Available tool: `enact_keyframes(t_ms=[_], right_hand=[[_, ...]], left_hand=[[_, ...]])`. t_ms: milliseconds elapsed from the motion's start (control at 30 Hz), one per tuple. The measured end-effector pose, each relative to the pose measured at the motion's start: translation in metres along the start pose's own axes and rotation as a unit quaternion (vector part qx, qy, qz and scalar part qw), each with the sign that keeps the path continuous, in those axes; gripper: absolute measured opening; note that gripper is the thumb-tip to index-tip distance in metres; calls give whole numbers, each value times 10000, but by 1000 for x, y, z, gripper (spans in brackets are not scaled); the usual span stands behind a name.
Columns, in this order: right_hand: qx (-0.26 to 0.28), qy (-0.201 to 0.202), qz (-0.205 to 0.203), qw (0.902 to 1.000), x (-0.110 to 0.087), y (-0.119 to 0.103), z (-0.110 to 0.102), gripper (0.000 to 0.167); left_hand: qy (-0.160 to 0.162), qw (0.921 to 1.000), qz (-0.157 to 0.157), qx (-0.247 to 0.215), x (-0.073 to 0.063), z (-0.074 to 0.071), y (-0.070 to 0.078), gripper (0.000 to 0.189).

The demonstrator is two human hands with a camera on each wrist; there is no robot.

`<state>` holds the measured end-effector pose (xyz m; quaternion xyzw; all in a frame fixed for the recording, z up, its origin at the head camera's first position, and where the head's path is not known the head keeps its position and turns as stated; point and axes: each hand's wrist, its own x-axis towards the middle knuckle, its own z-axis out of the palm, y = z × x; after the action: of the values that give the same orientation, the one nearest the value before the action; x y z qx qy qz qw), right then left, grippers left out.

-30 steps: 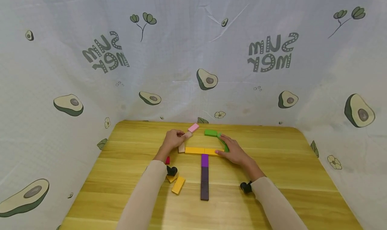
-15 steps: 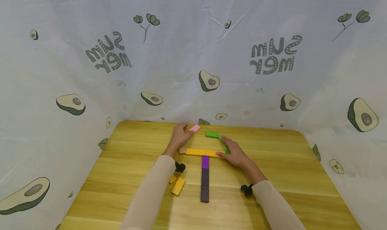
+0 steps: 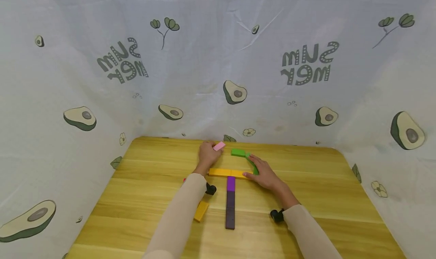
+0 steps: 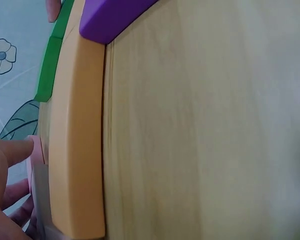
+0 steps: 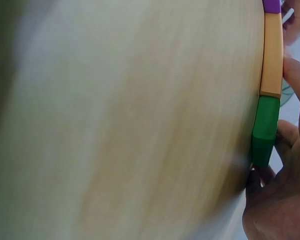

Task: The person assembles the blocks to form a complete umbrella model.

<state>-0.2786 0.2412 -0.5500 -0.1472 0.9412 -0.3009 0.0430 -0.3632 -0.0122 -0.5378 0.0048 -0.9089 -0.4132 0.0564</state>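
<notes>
My left hand (image 3: 207,155) pinches a pink block (image 3: 219,146) near the table's back edge, the thumb on its near side. In the left wrist view a greyish block (image 4: 41,195) stands beside that pink block. My right hand (image 3: 265,172) lies over the right side of the layout, with extended fingers along the green blocks (image 3: 256,169) and the thumb at the right end of the yellow blocks (image 3: 219,172). Another green block (image 3: 238,152) lies farther back. A purple block (image 3: 231,183) and dark purple blocks (image 3: 230,209) form a stem below. The left hand hides the beige blocks.
A loose yellow block (image 3: 201,211) lies beside the left sleeve, and a bit of red (image 3: 184,180) peeks out left of it. The wooden table (image 3: 327,198) backs onto a white avocado-print cloth (image 3: 204,62).
My left hand has moved right and back from the beige block to the pink one and now holds it. The right hand has stayed in place.
</notes>
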Motion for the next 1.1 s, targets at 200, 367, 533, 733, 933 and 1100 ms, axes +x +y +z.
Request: enact_keyframes(t_ms=[200,367,533,733,933,1100], right_hand=[[-28,-33,109,9999,-1,-2,2,88],[19,-42,133,9999,-2,-2,2,88],[-23,-17,132,9999,-1,-1,1,88],[-12,-31,131,9999,-1,-2,-2,88],[-34,-8,64,10000,1,0,-1,86],[-42,-49,126,9999,1,0,-2,88]], left_hand=[[215,9995,-79,226,-1,4,-1,35],[80,9999,-10,117,2,3,-3,35],[-455,9985,277,-114,6,-3,-5,34],[-954,9937,541,-211,5,-10,-2,31],[-1233,9902,587,294,3,-10,1,33],[-1367,9872,559,596,4,-7,1,33]])
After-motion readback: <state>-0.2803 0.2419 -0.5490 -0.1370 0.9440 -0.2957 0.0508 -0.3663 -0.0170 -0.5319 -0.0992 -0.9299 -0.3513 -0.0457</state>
